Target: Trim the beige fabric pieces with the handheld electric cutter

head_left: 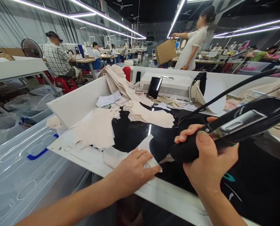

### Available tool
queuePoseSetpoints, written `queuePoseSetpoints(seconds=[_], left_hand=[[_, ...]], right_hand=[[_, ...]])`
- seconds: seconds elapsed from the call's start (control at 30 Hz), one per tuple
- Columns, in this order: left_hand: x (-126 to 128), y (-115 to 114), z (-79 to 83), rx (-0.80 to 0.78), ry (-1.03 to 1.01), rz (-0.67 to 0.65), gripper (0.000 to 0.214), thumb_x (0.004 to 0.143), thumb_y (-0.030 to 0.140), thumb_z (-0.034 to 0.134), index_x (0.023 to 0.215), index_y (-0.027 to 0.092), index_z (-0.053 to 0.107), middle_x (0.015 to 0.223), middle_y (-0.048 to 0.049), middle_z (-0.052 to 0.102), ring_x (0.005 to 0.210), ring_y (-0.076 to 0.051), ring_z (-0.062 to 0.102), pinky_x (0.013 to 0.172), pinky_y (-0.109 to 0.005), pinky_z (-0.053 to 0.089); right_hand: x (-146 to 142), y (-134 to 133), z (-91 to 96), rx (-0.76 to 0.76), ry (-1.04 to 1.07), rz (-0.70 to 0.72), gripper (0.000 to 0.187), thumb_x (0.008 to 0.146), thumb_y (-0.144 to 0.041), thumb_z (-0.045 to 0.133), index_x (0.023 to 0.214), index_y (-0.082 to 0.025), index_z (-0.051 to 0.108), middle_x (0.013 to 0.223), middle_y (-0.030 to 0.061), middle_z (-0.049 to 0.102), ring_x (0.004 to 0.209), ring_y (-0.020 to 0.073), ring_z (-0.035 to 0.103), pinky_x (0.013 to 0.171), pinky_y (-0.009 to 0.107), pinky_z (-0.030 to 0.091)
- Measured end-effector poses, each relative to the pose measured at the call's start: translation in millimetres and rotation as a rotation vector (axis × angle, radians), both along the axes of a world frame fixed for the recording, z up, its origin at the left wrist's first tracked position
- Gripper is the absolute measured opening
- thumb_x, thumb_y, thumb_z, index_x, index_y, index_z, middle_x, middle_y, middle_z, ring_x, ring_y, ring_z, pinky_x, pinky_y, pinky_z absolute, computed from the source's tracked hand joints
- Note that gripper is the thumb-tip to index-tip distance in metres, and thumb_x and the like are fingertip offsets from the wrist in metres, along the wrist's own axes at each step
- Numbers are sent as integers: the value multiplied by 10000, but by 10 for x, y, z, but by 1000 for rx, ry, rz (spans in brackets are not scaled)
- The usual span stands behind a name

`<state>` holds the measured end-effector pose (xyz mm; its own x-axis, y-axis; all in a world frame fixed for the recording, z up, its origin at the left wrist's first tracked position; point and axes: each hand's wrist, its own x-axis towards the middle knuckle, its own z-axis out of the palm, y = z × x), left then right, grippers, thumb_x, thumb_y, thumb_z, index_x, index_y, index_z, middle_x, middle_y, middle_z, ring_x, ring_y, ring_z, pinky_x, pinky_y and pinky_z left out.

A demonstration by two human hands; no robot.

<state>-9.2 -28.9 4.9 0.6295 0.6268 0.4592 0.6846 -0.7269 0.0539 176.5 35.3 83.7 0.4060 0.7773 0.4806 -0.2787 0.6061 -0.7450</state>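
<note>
My right hand (210, 160) is wrapped around a black corded handheld tool (226, 128) with a silvery metal plate along its side. Its rounded end hangs over the glossy black work surface (163, 133), close to a small pale sliver of material. At the table's near edge, my left hand (136, 168) lies with fingers extended, pressing on a white cut piece (145, 144). Whether the thumb pinches its edge is hard to make out. Another pale piece (113, 157) sits beside that hand. Farther left rests a stack of cream fabric pieces (95, 127).
More cream pieces (151, 116) lie mid-table, with draped fabric (116, 78) behind. A phone (155, 88) leans against a white vented machine (168, 84). A black cable (224, 92) arcs above the right side. Clear plastic bins (22, 169) stand left. A person carries a cardboard box (165, 51) beyond.
</note>
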Motion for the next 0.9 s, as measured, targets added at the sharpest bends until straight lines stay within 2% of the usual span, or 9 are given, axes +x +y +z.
queuePoseSetpoints(seconds=[0.33, 0.5, 0.67, 0.8, 0.9], left_hand=[[29, 26, -126, 57, -29, 6, 278, 1131, 196, 708, 1385, 273, 790, 1338, -147, 738, 1307, -301, 718, 1202, -543, 625], [41, 17, -143, 34, -63, 11, 277, 1118, 195, 723, 1370, 282, 797, 1359, -145, 726, 1322, -307, 713, 1219, -556, 614], [40, 38, -145, -3, -63, 3, 294, 1103, 190, 732, 1375, 283, 793, 1366, -144, 718, 1291, -294, 717, 1221, -550, 608], [56, 15, -142, 6, -72, 16, 274, 1115, 225, 740, 1379, 288, 778, 1370, -142, 726, 1302, -308, 723, 1208, -556, 618], [127, -95, -157, 19, -54, 49, 291, 1115, 318, 781, 1396, 250, 750, 1375, -152, 745, 1307, -331, 739, 1195, -553, 629]], right_hand=[[-31, -8, -55, -16, -24, -12, 437, 777, -306, 938, 1123, -276, 674, 742, -91, 747, 532, 166, 672, 538, 329, 617], [-54, 25, -18, -27, -25, -11, 429, 774, -277, 915, 1126, -277, 670, 734, -92, 752, 535, 167, 671, 548, 330, 620], [-109, 105, -23, -3, -14, 8, 463, 771, -332, 946, 1134, -286, 663, 748, -100, 738, 528, 163, 672, 553, 340, 622], [-128, 121, -63, 3, -55, -3, 484, 792, -377, 975, 1137, -283, 648, 748, -95, 746, 531, 162, 675, 565, 342, 624], [-105, 71, -69, -16, -60, -5, 473, 797, -348, 973, 1137, -279, 651, 754, -93, 752, 541, 161, 681, 582, 344, 636]])
